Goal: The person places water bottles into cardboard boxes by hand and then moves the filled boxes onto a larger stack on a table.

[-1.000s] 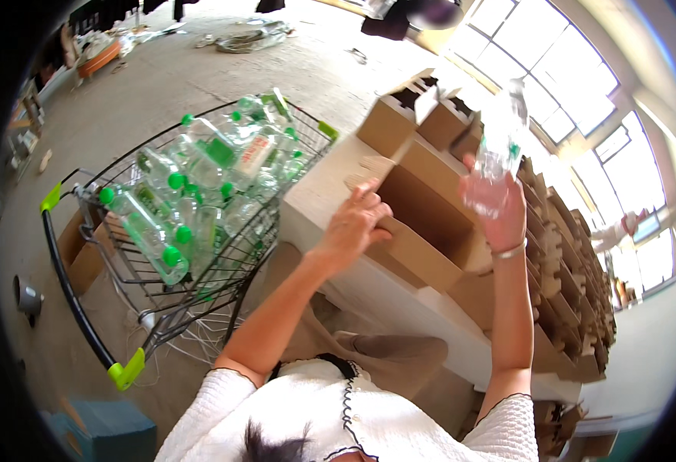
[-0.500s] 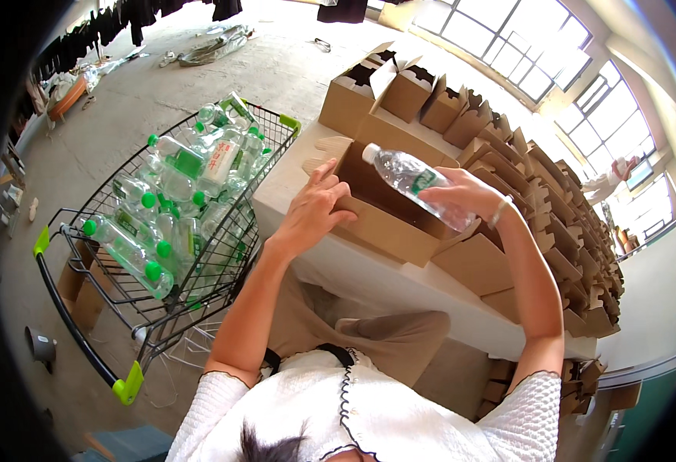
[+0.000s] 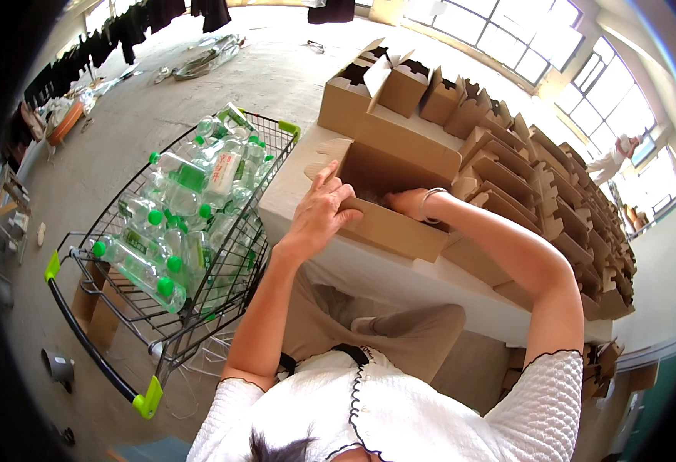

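Note:
An open brown cardboard box (image 3: pixel 399 235) lies on a white ledge in front of me, its back flap raised. My left hand (image 3: pixel 322 204) grips its left front corner, fingers along the left side and thumb near the front wall. Inside the box is my right hand (image 3: pixel 409 203), with a bracelet at the wrist. It is closed round a clear plastic bottle (image 3: pixel 367 194), which is mostly hidden by the box's shade and front wall. To my left, a black wire shopping cart (image 3: pixel 226 281) is heaped with clear, green-capped plastic bottles (image 3: pixel 180 192).
Several rows of open cardboard boxes (image 3: pixel 542 200) fill the white ledge (image 3: pixel 280 181) behind and to the right. Dark garments (image 3: pixel 126 31) hang at the far left. A person (image 3: pixel 615 158) in white stands at the far right near the windows. A grey cup-shaped thing (image 3: pixel 57 366) lies by the cart.
My right hand has lowered the bottle from above the box down into it, toward the left. My left hand stays at the box's left corner.

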A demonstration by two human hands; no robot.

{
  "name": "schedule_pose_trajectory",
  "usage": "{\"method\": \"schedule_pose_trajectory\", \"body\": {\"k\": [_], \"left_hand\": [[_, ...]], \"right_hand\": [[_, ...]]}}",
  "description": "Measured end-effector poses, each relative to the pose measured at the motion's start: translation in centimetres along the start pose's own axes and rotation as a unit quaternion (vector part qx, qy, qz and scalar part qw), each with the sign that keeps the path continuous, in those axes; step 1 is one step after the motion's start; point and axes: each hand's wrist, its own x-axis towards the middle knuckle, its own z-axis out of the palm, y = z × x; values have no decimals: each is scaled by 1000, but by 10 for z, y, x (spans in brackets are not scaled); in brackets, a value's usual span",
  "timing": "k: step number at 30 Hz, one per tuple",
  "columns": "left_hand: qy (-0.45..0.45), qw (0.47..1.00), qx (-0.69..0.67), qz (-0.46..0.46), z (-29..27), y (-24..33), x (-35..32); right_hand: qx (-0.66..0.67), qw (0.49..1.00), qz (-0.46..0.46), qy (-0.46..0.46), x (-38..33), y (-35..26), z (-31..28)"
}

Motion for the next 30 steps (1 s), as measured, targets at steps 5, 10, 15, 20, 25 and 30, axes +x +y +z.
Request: {"method": "schedule_pose_trajectory", "body": {"k": [5,10,15,20,25,30], "left_hand": [[-17,1000,-4,-13,0,-3,2],[127,974,-185,14,9,-3,-6],[341,800,-475,-133,24,-39,-27],[229,792,-563,-49,29,-27,-1],[119,815,-567,-31,18,-22,8],[-55,974,-187,114,-22,-12,7]], "right_hand": [[159,980,123,-14,10,-2,11],[158,895,-32,416,-54,2,13],[549,476,-57,685,-170,-48,75],[595,439,2,673,-141,-51,140],[498,554,-74,663,-111,-51,135],[244,780,39,575,-128,-47,119]]}}
